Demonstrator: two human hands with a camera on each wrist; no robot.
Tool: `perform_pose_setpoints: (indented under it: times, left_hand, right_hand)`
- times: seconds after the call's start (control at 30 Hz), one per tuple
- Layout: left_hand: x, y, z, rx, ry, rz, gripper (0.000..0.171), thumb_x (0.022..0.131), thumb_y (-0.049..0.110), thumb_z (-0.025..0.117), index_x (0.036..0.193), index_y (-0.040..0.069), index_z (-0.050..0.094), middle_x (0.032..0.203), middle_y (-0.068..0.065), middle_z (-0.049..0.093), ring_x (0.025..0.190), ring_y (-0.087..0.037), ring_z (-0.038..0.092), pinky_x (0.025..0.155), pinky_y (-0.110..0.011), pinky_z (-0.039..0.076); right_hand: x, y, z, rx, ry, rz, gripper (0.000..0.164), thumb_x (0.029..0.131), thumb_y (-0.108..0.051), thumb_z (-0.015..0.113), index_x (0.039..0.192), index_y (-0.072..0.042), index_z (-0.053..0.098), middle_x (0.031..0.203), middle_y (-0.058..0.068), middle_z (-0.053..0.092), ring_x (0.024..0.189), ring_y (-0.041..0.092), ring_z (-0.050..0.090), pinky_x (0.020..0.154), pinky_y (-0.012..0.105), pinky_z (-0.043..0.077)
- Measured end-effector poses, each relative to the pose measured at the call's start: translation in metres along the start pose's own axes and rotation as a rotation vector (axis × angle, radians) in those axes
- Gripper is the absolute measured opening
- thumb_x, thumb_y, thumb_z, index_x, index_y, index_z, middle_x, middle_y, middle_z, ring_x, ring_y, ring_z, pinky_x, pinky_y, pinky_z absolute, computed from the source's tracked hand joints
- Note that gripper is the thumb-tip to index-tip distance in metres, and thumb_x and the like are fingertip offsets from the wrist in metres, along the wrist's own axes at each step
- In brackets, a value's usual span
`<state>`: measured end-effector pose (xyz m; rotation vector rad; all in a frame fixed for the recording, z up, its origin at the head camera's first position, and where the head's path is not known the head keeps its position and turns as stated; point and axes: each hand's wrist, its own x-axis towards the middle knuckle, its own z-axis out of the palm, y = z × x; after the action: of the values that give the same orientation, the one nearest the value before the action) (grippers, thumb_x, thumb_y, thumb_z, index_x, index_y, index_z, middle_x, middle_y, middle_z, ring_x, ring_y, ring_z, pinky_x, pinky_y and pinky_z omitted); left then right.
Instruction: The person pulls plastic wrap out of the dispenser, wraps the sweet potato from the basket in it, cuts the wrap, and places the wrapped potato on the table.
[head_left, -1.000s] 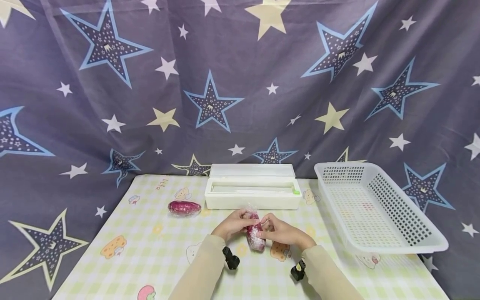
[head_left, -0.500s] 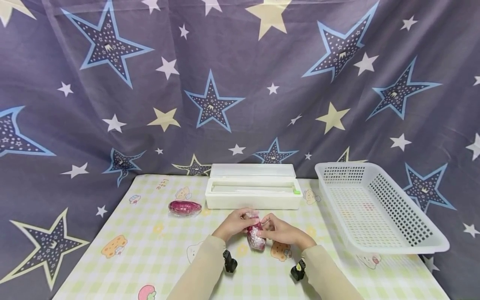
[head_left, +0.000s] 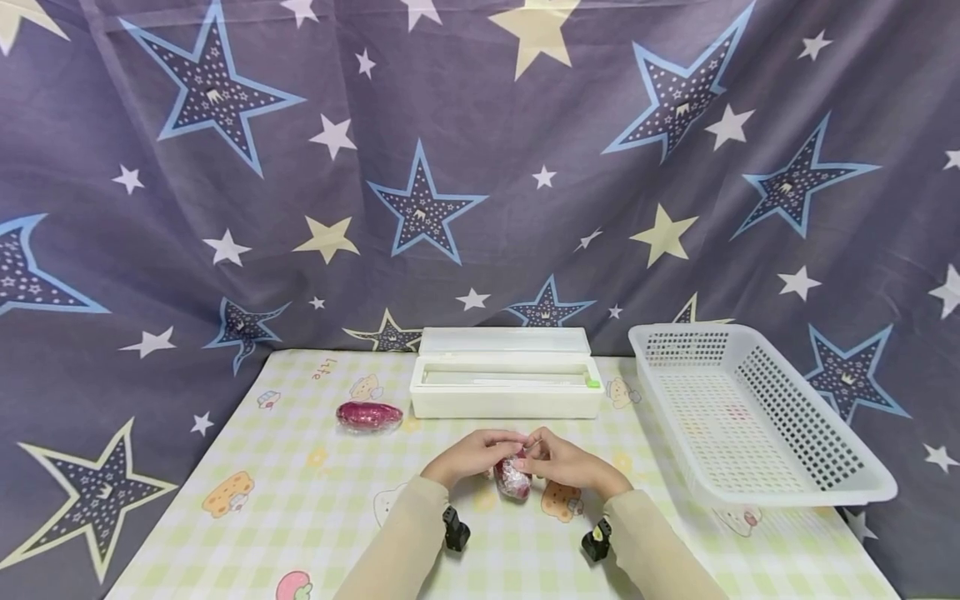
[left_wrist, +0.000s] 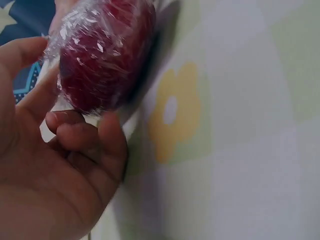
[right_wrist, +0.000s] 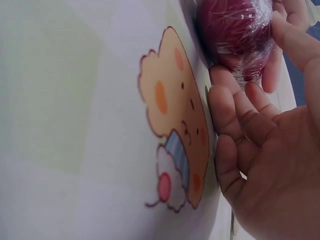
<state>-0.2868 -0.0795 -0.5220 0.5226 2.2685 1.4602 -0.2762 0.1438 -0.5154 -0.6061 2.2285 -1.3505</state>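
A dark red, oblong vegetable wrapped in clear cling film [head_left: 513, 481] lies between both hands on the table, its near end showing in the head view. My left hand [head_left: 480, 454] holds its far end, with fingers bent over it. From the other side my right hand [head_left: 566, 462] holds it, thumb on the film. In the left wrist view crinkled film covers the vegetable [left_wrist: 100, 60]. The right wrist view shows gathered film at one end of the vegetable [right_wrist: 235, 25], next to curled fingers. A second wrapped dark red vegetable [head_left: 369, 415] lies farther left, untouched.
Behind the hands stands a white cling film dispenser box [head_left: 506, 406] with its lid raised. A white perforated plastic basket [head_left: 795, 500] is at the right, reaching the table's edge. The checked tablecloth [head_left: 315, 517] covers the table, and a star-patterned curtain [head_left: 450, 100] hangs behind.
My left hand has moved over the far end of the vegetable, folding down the film that stood up there. The right hand has stayed nearly in place.
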Motion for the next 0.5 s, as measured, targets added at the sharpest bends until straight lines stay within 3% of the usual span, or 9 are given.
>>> perform_pose_setpoints:
  times: [0.1, 0.17, 0.33, 0.5]
  left_hand:
    - [-0.004, 0.001, -0.001, 0.046, -0.010, 0.013, 0.039, 0.101, 0.037, 0.060, 0.137, 0.023, 0.063, 0.140, -0.006, 0.058, 0.125, -0.029, 0.053, 0.105, -0.052, 0.042]
    - [-0.006, 0.002, -0.002, 0.071, 0.020, 0.009, 0.049, 0.098, 0.038, 0.064, 0.144, 0.022, 0.056, 0.139, -0.014, 0.057, 0.121, -0.035, 0.054, 0.101, -0.056, 0.043]
    - [-0.009, 0.004, -0.004, 0.173, 0.165, 0.026, 0.075, 0.089, 0.041, 0.076, 0.149, 0.009, 0.046, 0.131, -0.022, 0.049, 0.110, -0.033, 0.052, 0.095, -0.052, 0.047]
    - [-0.012, 0.006, -0.002, 0.177, 0.228, 0.071, 0.064, 0.087, 0.036, 0.079, 0.136, 0.001, 0.057, 0.128, -0.015, 0.055, 0.111, -0.030, 0.059, 0.095, -0.045, 0.051]
  right_hand:
    - [0.000, 0.001, 0.000, 0.003, -0.004, -0.005, 0.037, 0.102, -0.028, 0.060, 0.122, -0.002, 0.043, 0.108, 0.011, 0.060, 0.091, 0.023, 0.057, 0.077, 0.037, 0.048]
    - [0.000, 0.001, 0.001, 0.006, -0.011, -0.016, 0.035, 0.102, -0.025, 0.059, 0.123, -0.001, 0.043, 0.107, 0.012, 0.060, 0.090, 0.023, 0.058, 0.077, 0.036, 0.047]
    - [0.002, 0.001, 0.002, -0.002, 0.001, -0.021, 0.040, 0.101, -0.026, 0.061, 0.125, 0.001, 0.042, 0.107, 0.011, 0.061, 0.090, 0.021, 0.058, 0.077, 0.034, 0.047]
    - [0.001, -0.003, 0.004, -0.026, 0.047, 0.012, 0.051, 0.097, -0.035, 0.067, 0.126, -0.002, 0.042, 0.113, 0.010, 0.057, 0.095, 0.022, 0.056, 0.081, 0.038, 0.047]
